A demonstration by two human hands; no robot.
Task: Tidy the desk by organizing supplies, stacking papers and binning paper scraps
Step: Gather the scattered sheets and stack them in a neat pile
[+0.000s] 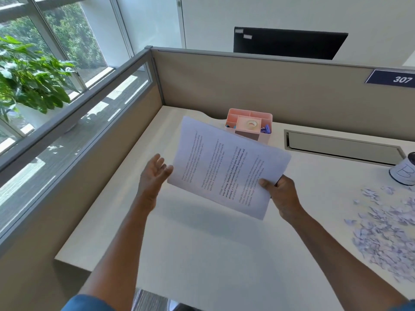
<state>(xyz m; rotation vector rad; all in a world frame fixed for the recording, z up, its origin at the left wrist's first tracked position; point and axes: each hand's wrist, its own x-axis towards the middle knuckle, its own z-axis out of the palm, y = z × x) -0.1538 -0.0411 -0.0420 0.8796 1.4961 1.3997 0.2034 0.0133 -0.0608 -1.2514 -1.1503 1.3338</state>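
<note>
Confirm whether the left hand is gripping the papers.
No: the left hand is open beside the papers; only the right hand grips them.

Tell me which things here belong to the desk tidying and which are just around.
Job: papers held by right hand; left hand; paper scraps; pink organizer; white container.
Just around: plant; sign 307; dark board.

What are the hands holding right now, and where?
The right hand pinches the papers at their near right corner; the left hand is open beside them.
</note>
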